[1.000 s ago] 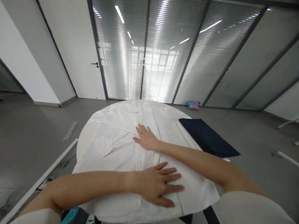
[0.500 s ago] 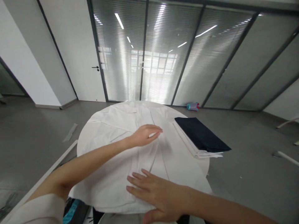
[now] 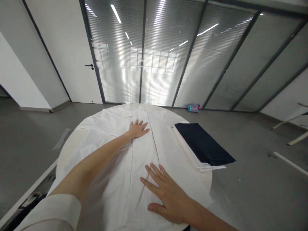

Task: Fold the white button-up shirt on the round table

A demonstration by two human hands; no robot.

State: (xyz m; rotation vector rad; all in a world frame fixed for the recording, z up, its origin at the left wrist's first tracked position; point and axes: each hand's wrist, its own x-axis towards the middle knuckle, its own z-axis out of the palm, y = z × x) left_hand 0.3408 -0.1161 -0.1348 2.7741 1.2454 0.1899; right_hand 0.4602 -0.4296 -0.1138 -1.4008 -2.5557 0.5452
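Note:
A white shirt [image 3: 120,179] with a buttoned front lies spread over a round white table [image 3: 206,175], its near end hanging toward me. My left hand [image 3: 139,129] rests on the upper middle of the shirt, fingers spread. Closer to me, my right hand [image 3: 163,192] lies with spread fingers over the lower front, right of the button strip. Creases run through the cloth between the two hands. Neither hand grips anything.
On the table's right side a folded dark navy cloth [image 3: 204,142] lies on folded white cloth [image 3: 190,154], overhanging the edge. A blue and red object [image 3: 193,108] is on the floor by the glass partition. Pale furniture legs [image 3: 288,162] stand at the right.
My left hand has moved left and away from me, from curled to spread on the shirt. My right hand has shifted slightly right and forward. The view has tilted and moved closer.

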